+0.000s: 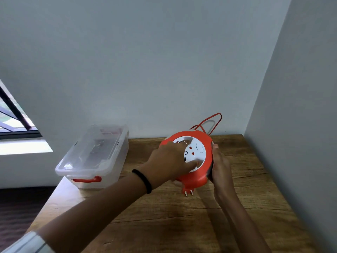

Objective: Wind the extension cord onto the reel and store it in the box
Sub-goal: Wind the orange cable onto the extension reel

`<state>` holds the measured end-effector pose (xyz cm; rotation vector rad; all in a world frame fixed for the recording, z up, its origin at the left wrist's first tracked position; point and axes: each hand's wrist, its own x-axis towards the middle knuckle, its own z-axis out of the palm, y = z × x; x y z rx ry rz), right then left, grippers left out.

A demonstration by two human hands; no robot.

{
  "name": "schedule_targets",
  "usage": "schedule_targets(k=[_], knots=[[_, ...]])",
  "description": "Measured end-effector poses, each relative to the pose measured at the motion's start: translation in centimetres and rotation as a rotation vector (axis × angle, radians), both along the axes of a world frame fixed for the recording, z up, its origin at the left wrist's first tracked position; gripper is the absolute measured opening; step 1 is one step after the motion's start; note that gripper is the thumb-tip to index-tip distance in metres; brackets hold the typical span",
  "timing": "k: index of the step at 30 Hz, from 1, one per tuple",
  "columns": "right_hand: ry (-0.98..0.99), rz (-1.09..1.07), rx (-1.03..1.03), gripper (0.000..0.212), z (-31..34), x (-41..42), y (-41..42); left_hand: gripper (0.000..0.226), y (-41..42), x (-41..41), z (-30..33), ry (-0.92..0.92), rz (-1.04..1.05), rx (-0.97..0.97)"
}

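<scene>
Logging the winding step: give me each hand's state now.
Left hand: fingers lie on the reel's white face, thumb straight; grip open.
Right hand: curled round the reel's right edge, holding it.

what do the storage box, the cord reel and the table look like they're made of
Box: clear plastic, see-through walls and lid.
Reel: smooth moulded plastic by its sheen, orange with a white face.
Table: wood or wood-look laminate; brown grain lines show, but which one can't be told.
</scene>
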<state>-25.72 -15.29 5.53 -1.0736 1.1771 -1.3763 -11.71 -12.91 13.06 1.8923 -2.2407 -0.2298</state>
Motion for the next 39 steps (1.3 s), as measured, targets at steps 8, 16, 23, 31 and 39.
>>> schedule_targets(k=[8, 16, 23, 31, 39], knots=[[0.072, -0.032, -0.037, 0.04, -0.1, 0.2, 0.3, 0.074, -1.0, -1.0, -2.0, 0.187, 0.121, 0.094], [0.147, -0.083, -0.069, 0.051, 0.4, -0.2, 0.0, 0.069, -0.6, -1.3, -1.7, 0.217, 0.025, 0.016], [0.098, 0.105, 0.011, 0.051, 0.6, -1.3, -0.9, 0.064, -1.0, 0.6, 0.0, -0.142, -0.268, 0.102], [0.018, 0.118, 0.124, 0.06, -0.1, 0.2, -0.7, 0.071, -1.8, 2.3, 3.4, -0.545, -0.469, 0.125], [-0.021, 0.022, 0.07, 0.053, -0.1, -0.4, -1.3, 0.058, -1.9, 3.2, 3.2, -0.194, -0.382, 0.068]])
